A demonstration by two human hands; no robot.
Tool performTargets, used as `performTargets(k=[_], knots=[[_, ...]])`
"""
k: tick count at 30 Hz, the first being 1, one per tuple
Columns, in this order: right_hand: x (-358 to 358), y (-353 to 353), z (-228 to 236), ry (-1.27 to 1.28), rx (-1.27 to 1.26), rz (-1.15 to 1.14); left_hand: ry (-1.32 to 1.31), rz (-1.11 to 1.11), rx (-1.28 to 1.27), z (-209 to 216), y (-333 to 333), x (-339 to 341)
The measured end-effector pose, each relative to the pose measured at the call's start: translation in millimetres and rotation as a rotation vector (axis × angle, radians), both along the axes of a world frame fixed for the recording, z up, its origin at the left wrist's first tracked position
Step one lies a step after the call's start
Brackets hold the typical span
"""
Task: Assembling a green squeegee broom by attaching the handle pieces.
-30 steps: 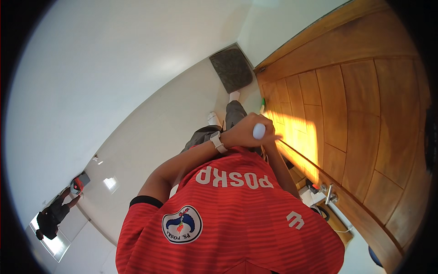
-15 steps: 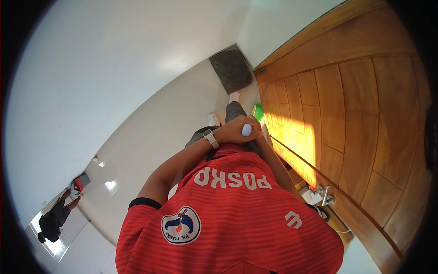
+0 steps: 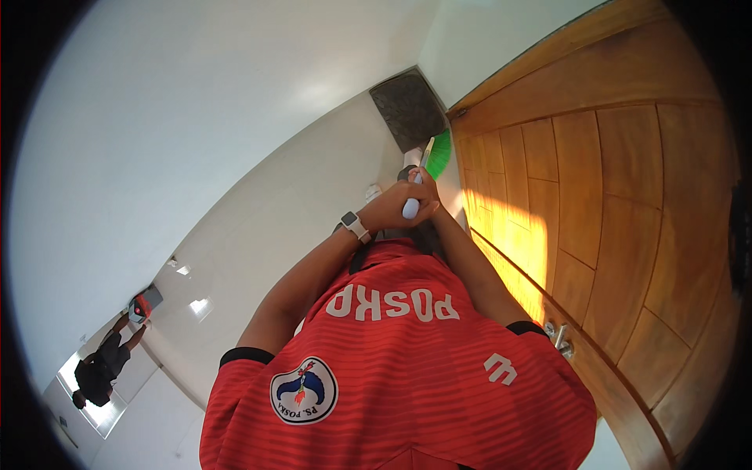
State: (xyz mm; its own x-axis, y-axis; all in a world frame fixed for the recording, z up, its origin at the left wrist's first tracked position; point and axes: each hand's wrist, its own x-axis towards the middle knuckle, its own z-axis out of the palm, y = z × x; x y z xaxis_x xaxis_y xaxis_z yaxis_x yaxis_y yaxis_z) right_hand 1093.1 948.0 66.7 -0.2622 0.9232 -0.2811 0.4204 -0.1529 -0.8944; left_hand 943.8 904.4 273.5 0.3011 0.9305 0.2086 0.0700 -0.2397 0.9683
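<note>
Both of my hands grip the handle of a broom with green bristles. My left hand, below a wrist with a pale-banded watch, is closed round the upper handle. The handle's rounded, pale blue end sticks out of this fist. Just beyond it, my right hand is closed on the same handle, partly hidden behind the left. The bristles fan out over the floor near a dark mat, by the foot of the wall.
A wooden door with a metal handle stands on my right, sunlight across it. A white wall runs along the left above the pale floor. Far left, another person stands near a red and grey object.
My hands have moved forward and up, tilting the broom. Its green bristles have swung out from beside the door toward the mat and show more fully.
</note>
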Motion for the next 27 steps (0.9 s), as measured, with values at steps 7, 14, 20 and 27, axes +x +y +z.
performTargets(k=[7,14,20,27], knots=[[0,17,3,-0.182,-0.013,0.187,0.022,0.13,-0.083,-4,-1,-12],[-9,-3,-17,-0.218,0.038,0.238,-0.038,0.191,-0.248,-18,-26,-28],[-27,-14,13,-0.267,0.1,0.234,0.021,0.235,-0.316,-26,-42,-34],[-33,-14,24,-0.163,0.152,0.165,0.022,0.267,-0.355,-14,-39,-34]])
